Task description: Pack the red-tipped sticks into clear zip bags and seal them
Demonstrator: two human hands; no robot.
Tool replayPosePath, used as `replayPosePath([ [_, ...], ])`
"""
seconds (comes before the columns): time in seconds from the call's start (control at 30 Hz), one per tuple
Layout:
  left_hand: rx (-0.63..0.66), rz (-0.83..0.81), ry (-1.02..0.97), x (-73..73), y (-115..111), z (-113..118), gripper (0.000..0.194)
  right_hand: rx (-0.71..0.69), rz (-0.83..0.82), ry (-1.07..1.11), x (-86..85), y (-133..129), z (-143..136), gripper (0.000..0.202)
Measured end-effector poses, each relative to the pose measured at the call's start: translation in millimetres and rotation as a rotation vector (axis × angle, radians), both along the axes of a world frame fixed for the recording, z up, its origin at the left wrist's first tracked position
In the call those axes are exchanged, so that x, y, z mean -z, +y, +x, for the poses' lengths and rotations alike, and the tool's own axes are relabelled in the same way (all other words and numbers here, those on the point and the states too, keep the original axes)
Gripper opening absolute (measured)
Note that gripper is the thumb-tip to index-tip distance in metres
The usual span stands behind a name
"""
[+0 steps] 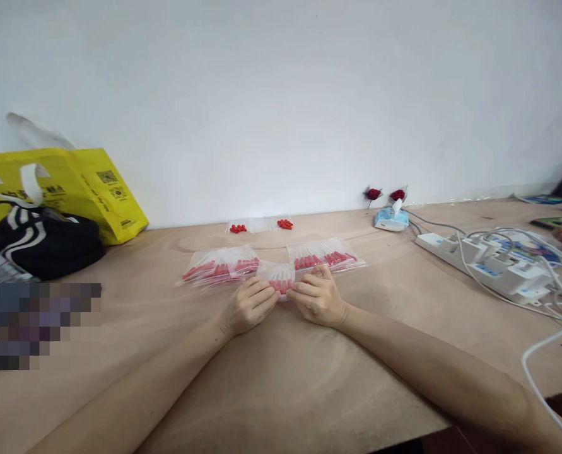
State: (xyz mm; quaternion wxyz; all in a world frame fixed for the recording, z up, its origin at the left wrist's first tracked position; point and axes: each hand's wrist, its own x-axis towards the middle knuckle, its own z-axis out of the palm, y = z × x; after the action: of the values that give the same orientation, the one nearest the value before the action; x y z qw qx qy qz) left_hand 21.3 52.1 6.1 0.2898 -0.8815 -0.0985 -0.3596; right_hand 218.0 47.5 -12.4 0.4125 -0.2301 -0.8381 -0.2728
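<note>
1. Left hand [248, 307]: bare, with slim fingers [263, 294]; finer details are too small to make out.
2. Right hand [320, 299]: bare too, of similar slender build.
3. Left forearm [152, 388]: uncovered down to the lower edge of view, narrowing smoothly toward the wrist [224, 328].
4. Right forearm [415, 356]: likewise uncovered, slender, broadening away from the hand.

Soft, kinda shiny blue film is wrapped round the tissue pack [391, 221], topped by matt white paper. Nearer and left of that pack, the small zip bag [275, 271] is made of thin, glossy clear plastic, and smooth, plastic-looking red pieces [281, 287] can be seen inside. Right of the pack, the power strip [481, 272] is cased in hard, slick white plastic. Way left of it, the striped black bag [56, 247] is pretty clearly made of matt cloth. Beneath the pack, the tabletop [380, 384] is finished smooth, wood-look; behind it, the wall [281, 107] is coated flat matt.
</note>
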Motion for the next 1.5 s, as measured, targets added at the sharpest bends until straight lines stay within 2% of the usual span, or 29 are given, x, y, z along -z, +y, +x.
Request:
replayPosePath([
  [0.3, -0.011, -0.069, -0.035, 0.5, 0, 0, 0.008, -0.038, -0.046, 0.026, -2.0, -1, -1, 0.016],
  [0.5, 0.018, -0.013, -0.007, -0.1, 1, 0, 0.007, -0.044, -0.037, 0.037, -5.7, -2, -3, 0.014],
  [0.73, 0.012, 0.046, 0.058, -5.7, -1, 1, 0.008, -0.056, -0.049, 0.014, -2.0, 0, -3, 0.016],
  [0.97, -0.046, 0.118, 0.057, -4.5, -5, -19, 0.009, -0.056, -0.066, 0.026, -0.1, 1, -1, 0.017],
  [1.2, -0.052, 0.092, 0.092, -9.0, -11, -34, 0.012, -0.08, -0.104, 0.021, 1.0, 0, 1, 0.018],
  [1.37, -0.068, 0.06, 0.059, -3.9, -10, -40, 0.009, -0.105, -0.101, 0.03, -2.3, -2, 2, 0.017],
  [1.5, -0.148, 0.005, 0.047, -2.6, -6, -45, 0.029, -0.09, -0.129, 0.039, -1.4, 0, 5, 0.021],
])
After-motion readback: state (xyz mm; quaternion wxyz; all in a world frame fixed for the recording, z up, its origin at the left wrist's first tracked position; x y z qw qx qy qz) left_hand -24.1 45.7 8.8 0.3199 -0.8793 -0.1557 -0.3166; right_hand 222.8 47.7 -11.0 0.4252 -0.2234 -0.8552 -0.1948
